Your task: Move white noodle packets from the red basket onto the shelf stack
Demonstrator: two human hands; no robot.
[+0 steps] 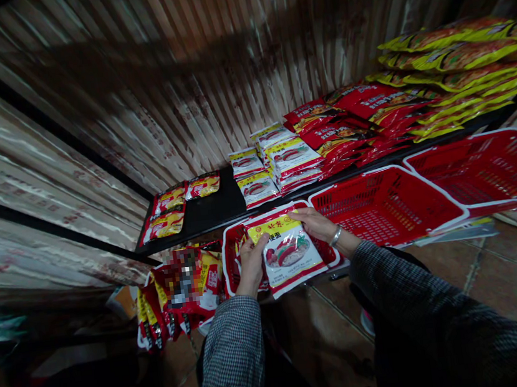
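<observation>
Both hands hold a small stack of white noodle packets [288, 249] with red and yellow print, just above a red basket [231, 241]. My left hand [251, 264] grips the stack's left edge with the thumb on top. On the right edge rests my right hand [317, 224], a bracelet on its wrist, its fingers curled round the top corner. More packets of the same kind [277, 160] lie stacked on the black shelf [213, 208] behind.
Two more red baskets [385, 206] [486, 165] stand in a row to the right. Red packets [348, 123] and yellow packets [463, 61] are piled on the shelf's right part. Red-yellow packets [169, 214] lie at its left end, others [180, 291] below it.
</observation>
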